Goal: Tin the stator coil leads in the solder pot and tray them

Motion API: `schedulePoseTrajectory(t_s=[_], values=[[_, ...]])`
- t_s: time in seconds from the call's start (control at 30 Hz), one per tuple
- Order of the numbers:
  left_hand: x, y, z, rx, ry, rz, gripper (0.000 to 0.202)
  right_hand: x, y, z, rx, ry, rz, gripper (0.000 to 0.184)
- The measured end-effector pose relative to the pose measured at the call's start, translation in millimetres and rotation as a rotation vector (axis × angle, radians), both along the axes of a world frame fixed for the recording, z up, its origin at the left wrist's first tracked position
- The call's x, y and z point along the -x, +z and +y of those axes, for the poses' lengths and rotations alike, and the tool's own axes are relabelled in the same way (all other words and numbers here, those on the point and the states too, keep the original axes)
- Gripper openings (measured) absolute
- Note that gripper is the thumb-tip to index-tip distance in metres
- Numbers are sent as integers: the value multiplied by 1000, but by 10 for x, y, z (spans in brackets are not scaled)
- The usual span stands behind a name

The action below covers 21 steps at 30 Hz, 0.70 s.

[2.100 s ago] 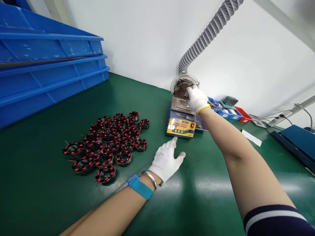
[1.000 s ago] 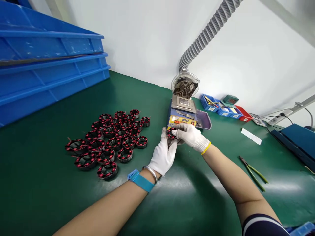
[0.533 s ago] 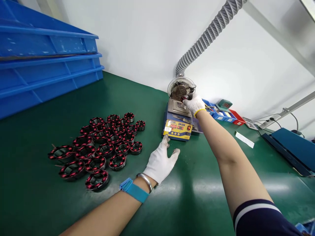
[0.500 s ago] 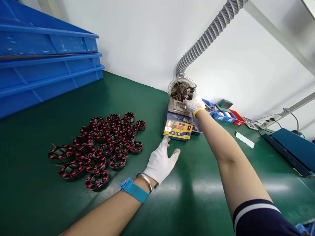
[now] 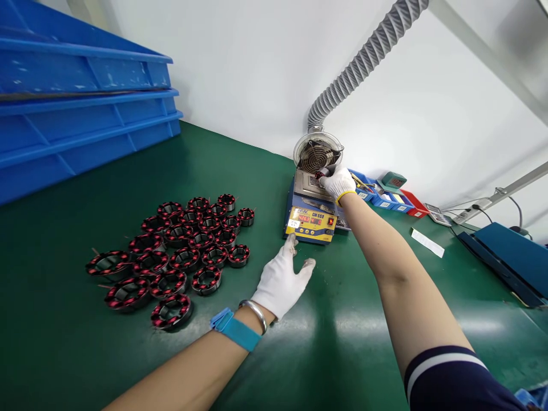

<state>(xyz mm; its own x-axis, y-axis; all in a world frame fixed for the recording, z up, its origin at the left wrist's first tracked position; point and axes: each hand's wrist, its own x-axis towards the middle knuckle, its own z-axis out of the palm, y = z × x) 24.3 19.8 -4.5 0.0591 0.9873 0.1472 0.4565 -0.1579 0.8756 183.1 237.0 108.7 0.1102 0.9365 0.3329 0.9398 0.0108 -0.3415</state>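
My right hand (image 5: pixel 338 181), in a white glove with a yellow cuff, grips a motor stator (image 5: pixel 322 173) over the solder pot (image 5: pixel 308 222). The stator is small in view and partly covered by my fingers; whether it touches the solder cannot be told. The pot is a blue box with a yellow front panel and red digits. My left hand (image 5: pixel 285 279), gloved in white, lies on the table just in front of the pot, thumb and fingers apart, holding nothing. Left of it stand several stators (image 5: pixel 184 260) with red and black windings, grouped on the green table.
Stacked blue crates (image 5: pixel 89 125) fill the far left. Behind the pot is a round fume intake (image 5: pixel 317 155) with a grey hose (image 5: pixel 363 63). To the right are small blue bins (image 5: pixel 385 200), a red bin (image 5: pixel 414 204), a paper strip (image 5: pixel 428 242) and a teal device (image 5: pixel 509 257).
The view has shifted very slightly. Both hands keep nearly the same places, the right one still holding the stator over the pot. The digits on the panel look different.
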Motion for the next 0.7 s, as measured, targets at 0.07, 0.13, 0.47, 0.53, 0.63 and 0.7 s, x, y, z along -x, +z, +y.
schedulePoseTrajectory(t_s=[0.07,0.13,0.47,0.53,0.63,0.7], values=[[0,1,-2,-2,-2,4,73,6,-12,0,-1,2,5,45],[-2,1,-3,0,-3,7,73,12,-18,-1,0,5,8,44],[2,-5,-5,0,-12,8,73,-4,22,3,-52,-10,5,43],[2,7,-5,1,-14,10,72,-6,-11,-4,-37,-3,12,42],[0,21,-1,5,-15,18,71,-2,-26,-37,-31,0,19,42],[0,21,0,7,-17,25,71,1,22,-85,-46,-9,33,43]])
